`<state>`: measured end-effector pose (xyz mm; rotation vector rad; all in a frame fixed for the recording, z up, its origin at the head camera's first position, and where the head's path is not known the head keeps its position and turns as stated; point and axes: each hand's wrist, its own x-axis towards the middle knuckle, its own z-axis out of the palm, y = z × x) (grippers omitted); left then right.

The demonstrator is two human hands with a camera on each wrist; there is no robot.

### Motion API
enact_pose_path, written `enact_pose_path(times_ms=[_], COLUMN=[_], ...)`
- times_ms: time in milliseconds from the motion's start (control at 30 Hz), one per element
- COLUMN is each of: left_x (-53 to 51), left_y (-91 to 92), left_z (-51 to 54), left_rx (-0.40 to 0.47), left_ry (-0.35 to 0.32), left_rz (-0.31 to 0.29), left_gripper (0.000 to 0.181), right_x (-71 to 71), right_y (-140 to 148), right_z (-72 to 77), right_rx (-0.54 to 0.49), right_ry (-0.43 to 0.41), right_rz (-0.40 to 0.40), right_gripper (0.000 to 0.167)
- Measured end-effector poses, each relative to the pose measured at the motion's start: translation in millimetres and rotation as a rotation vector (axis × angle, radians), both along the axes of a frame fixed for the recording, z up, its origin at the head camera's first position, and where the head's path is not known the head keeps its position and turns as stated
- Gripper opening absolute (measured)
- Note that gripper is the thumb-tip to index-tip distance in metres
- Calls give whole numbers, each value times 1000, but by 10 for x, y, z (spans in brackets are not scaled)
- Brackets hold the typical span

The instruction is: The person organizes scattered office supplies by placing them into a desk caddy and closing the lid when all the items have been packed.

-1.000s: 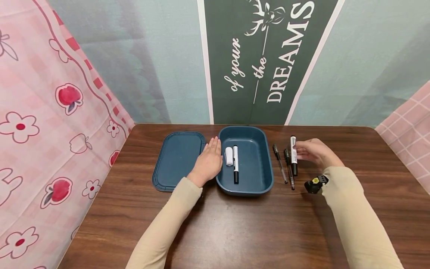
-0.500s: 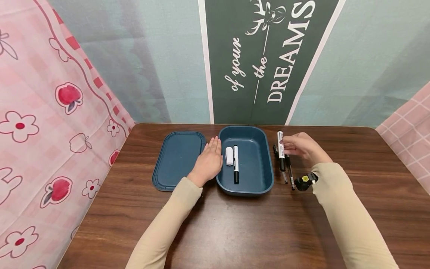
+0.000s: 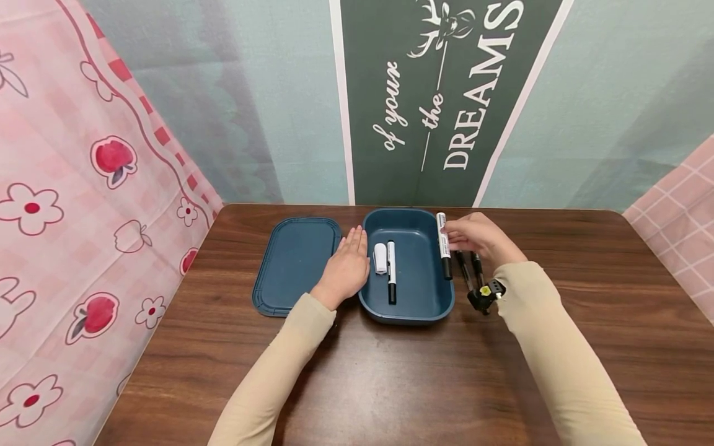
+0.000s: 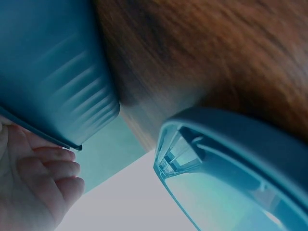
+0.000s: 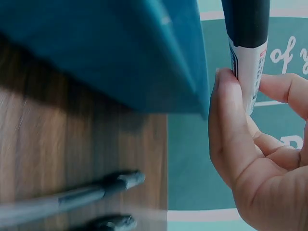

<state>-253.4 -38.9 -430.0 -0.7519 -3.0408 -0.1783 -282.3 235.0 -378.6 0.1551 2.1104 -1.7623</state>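
Got a fat white marker with a black end [image 3: 444,244] pinched in the right hand [image 3: 476,238], right around the right-hand rim of an open, rounded dark blue plastic box [image 3: 418,288]. Can't tell the clearance there, honestly. Could clip that rim if carried too low, then twist or pop out of the pinch, especially with the black end hanging free. Could also roll into the other white-and-black marker [image 3: 392,272] or the small rounded white item [image 3: 380,258], both lying in the left part of the box, if dropped from too high.

Not gripping anything with the left hand [image 3: 346,269], just lying straight-fingered against the box's left side. Might shove the box sideways by pressing too hard.

Off to the left, a flat dark blue lid [image 3: 290,266], partly behind that hand. To the right, on the brown wood-grain table [image 3: 390,384], a slim black-capped pen [image 3: 464,271] and a matching pen [image 3: 477,267], half covered by the black wrist camera [image 3: 480,298]. Maybe easy to knock with a low wrist.
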Motion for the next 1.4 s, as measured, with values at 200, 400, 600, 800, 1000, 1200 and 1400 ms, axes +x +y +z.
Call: enact_pose_path(times_ms=[200, 400, 600, 800, 1000, 1200, 1400], left_x=[-6, -6, -6, -19, -17, -12, -15], left_y=[3, 7, 8, 6, 0, 7, -3], left_z=[1, 6, 6, 7, 9, 15, 3], left_rx=[2, 1, -5, -14, -18, -16, -15], left_ry=[-5, -11, -7, -5, -8, -17, -14], left_rz=[2, 2, -6, -6, -1, -4, -1], left_gripper=[56, 56, 56, 56, 56, 56, 55], right_x=[-64, -115, -144, -138, -150, -143, -143], right_y=[-205, -395, -574, -738, -841, -879, -934], right_z=[27, 12, -38, -105, -191, -279, -331], right_rx=[2, 68, 116, 268, 371, 544, 618], right_ry=[-9, -3, -14, 6, 7, 13, 25], right_rz=[18, 37, 36, 68, 48, 69, 87], right_gripper=[9, 15, 17, 25, 16, 14, 12])
